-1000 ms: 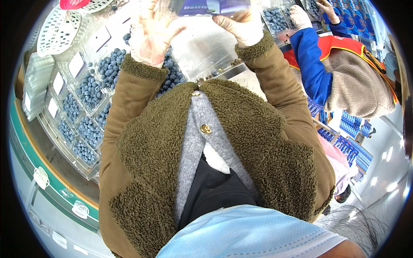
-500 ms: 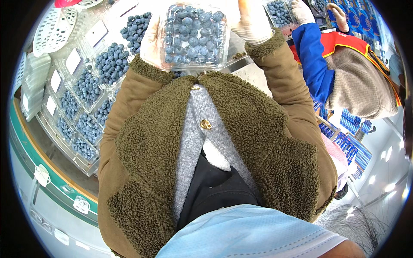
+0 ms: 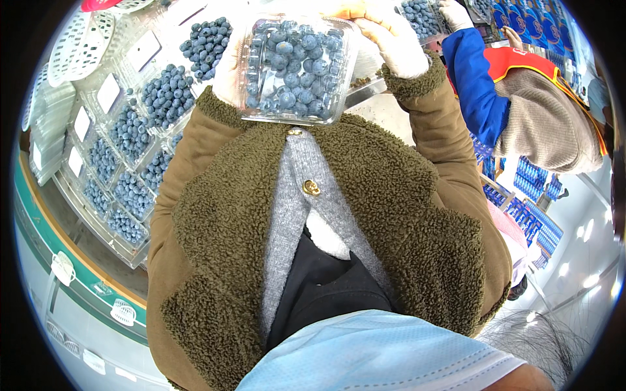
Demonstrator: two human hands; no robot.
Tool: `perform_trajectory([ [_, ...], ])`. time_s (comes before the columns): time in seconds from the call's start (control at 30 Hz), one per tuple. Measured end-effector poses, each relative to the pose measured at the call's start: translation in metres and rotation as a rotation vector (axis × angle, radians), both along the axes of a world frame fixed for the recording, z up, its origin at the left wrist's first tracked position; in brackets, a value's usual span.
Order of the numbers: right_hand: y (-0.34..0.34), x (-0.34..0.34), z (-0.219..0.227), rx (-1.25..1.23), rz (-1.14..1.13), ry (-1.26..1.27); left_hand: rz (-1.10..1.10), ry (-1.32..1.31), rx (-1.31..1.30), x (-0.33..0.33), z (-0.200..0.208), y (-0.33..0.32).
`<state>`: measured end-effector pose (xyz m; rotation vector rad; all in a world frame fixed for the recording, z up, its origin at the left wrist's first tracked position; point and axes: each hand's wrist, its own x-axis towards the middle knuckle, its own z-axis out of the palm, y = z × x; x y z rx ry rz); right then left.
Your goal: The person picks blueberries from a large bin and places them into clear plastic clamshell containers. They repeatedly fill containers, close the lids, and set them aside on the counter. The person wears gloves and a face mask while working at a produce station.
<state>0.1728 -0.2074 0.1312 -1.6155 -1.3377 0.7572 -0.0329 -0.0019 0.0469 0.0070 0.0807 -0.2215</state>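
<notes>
A clear plastic clamshell box (image 3: 293,68) of blueberries is held up in front of my chest, tilted so that its berries face me. My left hand (image 3: 227,81), in a pale glove, is closed on the box's left side, with most of its fingers hidden behind the plastic. At the box's far right corner is my right hand (image 3: 390,42), gloved too. Its thumb and fingers stretch leftward, apart from each other, in strong glare; whether they touch the rim is hard to see.
On the left, open trays of blueberries (image 3: 130,133) stand in rows beside stacked clear lids (image 3: 49,124) and a white perforated basket (image 3: 81,45). At right a co-worker's blue sleeve (image 3: 476,88) reaches toward another blueberry box (image 3: 419,18). Blue cartons (image 3: 531,23) stand behind.
The box has come nearer to my chest and tilted a little. My right hand has turned, its thumb and fingers now pointing left toward the box's corner instead of up.
</notes>
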Motion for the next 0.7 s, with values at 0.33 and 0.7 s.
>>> perform_trajectory([
  [0.33, -0.001, -0.033, -0.013, -0.015, -0.085, 0.334, 0.036, 0.092, 0.13, -0.001, -0.001, -0.005],
  [0.7, 0.017, -0.033, 0.02, 0.33, 0.025, 0.24, 0.047, -0.032, 0.099, -0.005, 0.006, -0.001],
])
